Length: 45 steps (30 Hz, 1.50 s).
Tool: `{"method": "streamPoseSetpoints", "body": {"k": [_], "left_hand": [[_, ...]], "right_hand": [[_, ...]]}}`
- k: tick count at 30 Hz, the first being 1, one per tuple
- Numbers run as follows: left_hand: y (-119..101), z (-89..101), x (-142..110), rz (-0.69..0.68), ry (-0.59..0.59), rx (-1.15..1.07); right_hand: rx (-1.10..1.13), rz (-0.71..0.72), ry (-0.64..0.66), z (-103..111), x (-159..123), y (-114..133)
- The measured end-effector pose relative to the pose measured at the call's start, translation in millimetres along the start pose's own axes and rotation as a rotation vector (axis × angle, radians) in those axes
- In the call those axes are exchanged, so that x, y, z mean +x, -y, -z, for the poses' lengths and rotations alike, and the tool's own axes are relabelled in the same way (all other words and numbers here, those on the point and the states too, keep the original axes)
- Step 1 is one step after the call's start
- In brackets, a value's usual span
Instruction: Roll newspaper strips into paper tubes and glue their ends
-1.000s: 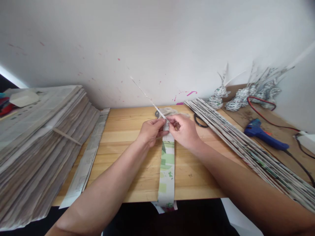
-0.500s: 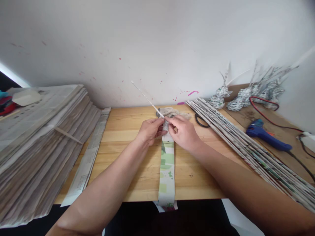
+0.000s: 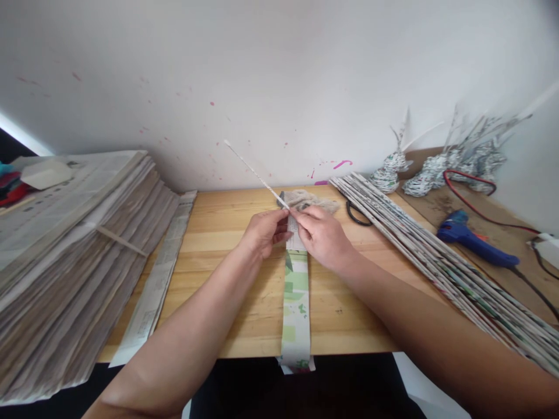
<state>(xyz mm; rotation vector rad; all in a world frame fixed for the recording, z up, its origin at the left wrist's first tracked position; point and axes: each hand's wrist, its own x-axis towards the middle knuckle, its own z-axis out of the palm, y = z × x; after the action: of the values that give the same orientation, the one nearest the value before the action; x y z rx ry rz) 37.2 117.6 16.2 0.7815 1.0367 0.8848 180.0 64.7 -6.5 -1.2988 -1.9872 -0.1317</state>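
Observation:
My left hand and my right hand meet over the middle of the wooden table, their fingertips pinched on a strip of printed paper. From the pinch a thin rolled paper stick slants up and to the left. Both hands are closed, thumbs and forefingers together. Below them the paper runs on into a green-and-white patterned strip that hangs over the front edge. Just behind the hands lies a crumpled beige cloth. The fingertips partly hide where the stick meets the strip.
A tall stack of folded newspaper stands left, beside flat newspaper strips. On the right lie a bundle of rolled paper sticks, a black scissors handle, a blue glue gun and woven paper figures.
The rolled stick's far tip has moved slightly left, and more of the stick shows beyond my fingers. Both hands keep their pinch in nearly the same place.

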Motion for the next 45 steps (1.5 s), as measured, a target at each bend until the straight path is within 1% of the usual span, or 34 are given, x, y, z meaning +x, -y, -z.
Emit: {"method": "streamPoseSetpoints", "body": {"k": [4,9,12,17,21,29,35,39,42,45], "left_hand": [[0,2.2,1,0.01,0.051,-0.006],[2,3.2,4,0.034,0.01,-0.04],[2,2.6,5,0.03,0.002,-0.048],[5,3.0,4,-0.053,0.02,-0.013],[6,3.9,4,-0.083,0.043,0.021],[3,1.6,1,-0.094,0.067,0.069],[0,1.8,2,-0.048,0.049,0.072],[-2,2.1,2,-0.046,0.057,0.079],[-3,2.7,3,-0.04,0.075,0.086],[-3,3.6,3,-0.026,0.103,0.109]], "right_hand": [[-0.031,0.028,0.005,0,0,2],[-0.014,0.064,-0.01,-2,0,3],[0.02,0.032,-0.045,-4,-1,3],[0.067,-0.088,-0.084,-3,-1,4],[0.076,-0.082,-0.094,-4,-2,6],[0.061,-0.103,-0.064,-4,-2,5],[0.139,-0.203,-0.039,-1,-2,5],[0.215,-0.28,0.023,2,-1,1],[0.409,-0.412,0.12,7,2,-7],[0.672,-0.612,0.219,14,7,-15]]}}
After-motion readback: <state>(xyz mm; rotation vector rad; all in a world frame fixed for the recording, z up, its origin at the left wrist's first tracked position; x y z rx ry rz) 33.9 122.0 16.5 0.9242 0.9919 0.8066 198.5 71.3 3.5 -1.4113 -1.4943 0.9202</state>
